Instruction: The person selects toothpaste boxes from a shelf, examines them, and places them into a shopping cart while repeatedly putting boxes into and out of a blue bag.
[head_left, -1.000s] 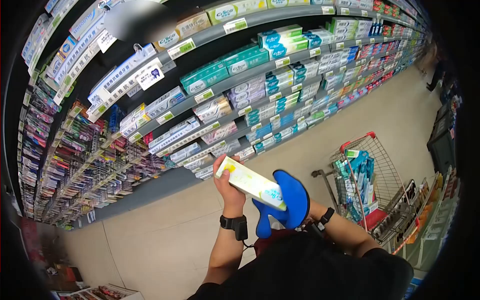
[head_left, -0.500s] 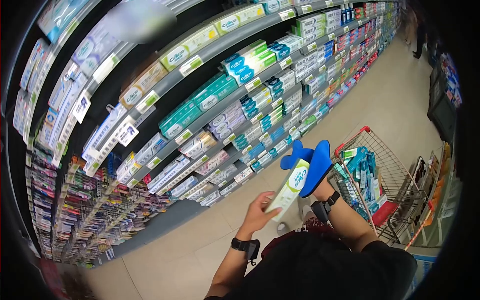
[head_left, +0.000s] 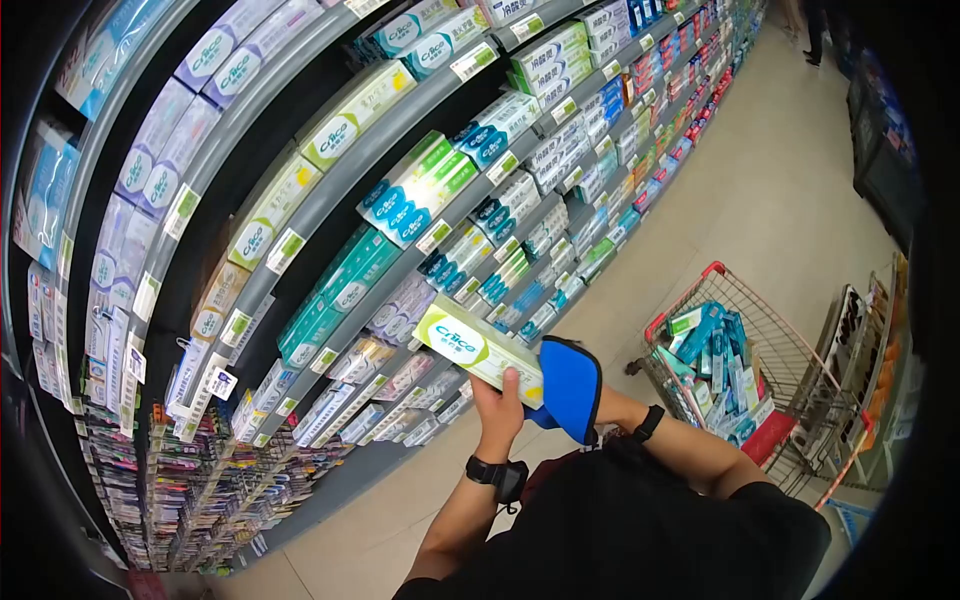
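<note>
My left hand (head_left: 494,412) is closed on a pale green and white toothpaste box (head_left: 478,345), its thumb along the near side. The box is tilted, with its printed end pointing up and to the left. My right hand (head_left: 572,388) is inside a blue padded mitt with dark edging, so its fingers are hidden. The box's right end sits against the mitt, with blue fabric both beside and below it. Both wrists wear black straps. Close by on the shelf stand similar green and yellow toothpaste boxes (head_left: 357,115).
Curved-looking shelves (head_left: 420,275) of boxed toothpaste run along the left, with price tags on their edges. To the right stands a wire shopping cart (head_left: 778,300) with a red handle, holding a heap of boxes (head_left: 718,355). A person's leg (head_left: 814,35) shows far down the aisle.
The toothpaste box has swung up and left, its printed end now toward the shelves. The mitt has turned and moved down left with it. My view has shifted relative to shelves and cart.
</note>
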